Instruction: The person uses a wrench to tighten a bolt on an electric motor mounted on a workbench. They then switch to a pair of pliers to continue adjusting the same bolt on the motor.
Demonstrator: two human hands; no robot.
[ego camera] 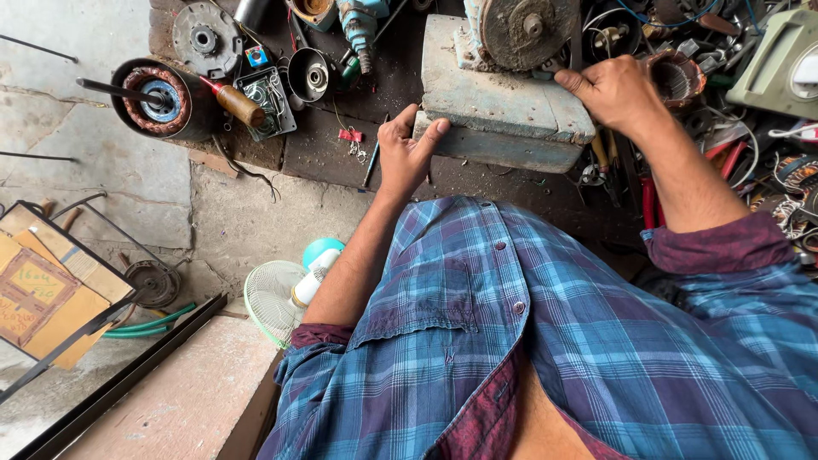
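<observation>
1. A heavy, worn block [503, 111] lies at the near edge of a cluttered workbench [315, 149], with a rusty round motor [520, 30] on top of it. Sitting that close to the person, it seems placed so both arms reach it without stretching.

2. The left hand [407, 153] grips the block's near left corner, thumb on the front face and fingers curled over the top edge. It is closed on the block, apparently to steady it.

3. The right hand [618, 89] is at the foot of the motor, on the block's far right side. Thumb and fingers are pinched together around a small dark part; what exactly it is cannot be told.

4. The two hands sit well apart, one at each end of the block.

5. Loose parts lie around: a copper-wound coil [158, 98] with a rod through it, a wooden-handled screwdriver [234, 102] and a round metal cover [204, 38] to the left. A small fan [277, 298] stands on the floor below.
</observation>
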